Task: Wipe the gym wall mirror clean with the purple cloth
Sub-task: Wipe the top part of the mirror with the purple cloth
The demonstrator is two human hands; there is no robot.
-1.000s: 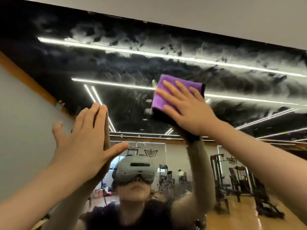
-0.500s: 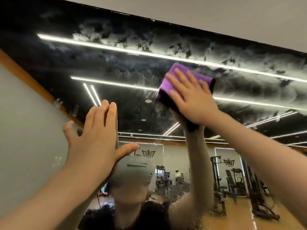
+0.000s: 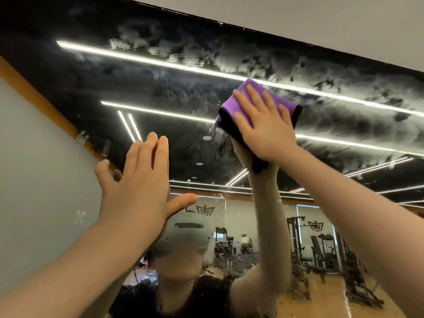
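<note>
The right hand (image 3: 263,125), fingers straight, presses the folded purple cloth (image 3: 246,97) flat against the mirror (image 3: 160,83) near its upper edge, amid hazy white streaks (image 3: 344,111). The left hand (image 3: 137,187) rests spread and empty on the glass, lower left. Wiping is mid-stroke; the next pass likely calls for firm sweeps through the remaining haze toward the top right corner.

- Right hand (image 3: 266,125) presses the folded purple cloth (image 3: 231,104) flat on the mirror (image 3: 160,88), high right
- Left hand (image 3: 137,187), fingers straight, flat against the glass lower left
- Smeary film streaks the mirror above the cloth
</note>
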